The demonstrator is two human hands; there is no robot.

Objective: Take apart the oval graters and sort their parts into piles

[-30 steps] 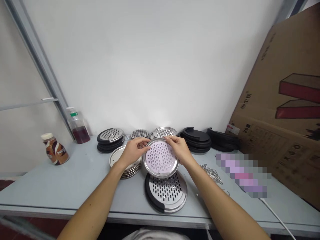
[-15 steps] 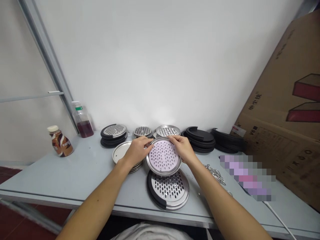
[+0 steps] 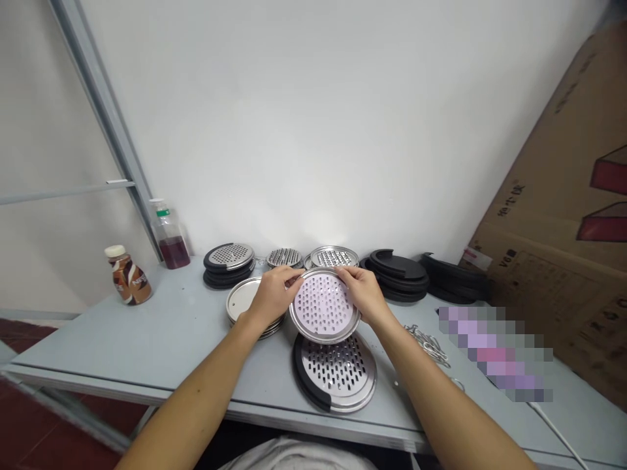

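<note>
Between my two hands a round metal grater disc is held up, tilted toward me, its perforated face tinted pale purple. My left hand pinches the upper left rim; my right hand grips the upper right rim. Below it a larger grater plate with a black curved edge piece lies flat on the table, partly covered by the held disc. Beside my left hand sits a stack of plain round metal plates, partly hidden behind the wrist. Several metal hooks lie right of my right forearm.
Along the wall stand black-edged graters, small grater discs, larger discs and black round holders. Two bottles, one brown and one with dark red liquid, stand left. A cardboard box leans at right, near a blurred object.
The whole view has shifted slightly, so things appear a little further right. Both hands keep hold of the grater disc in nearly the same pose.
</note>
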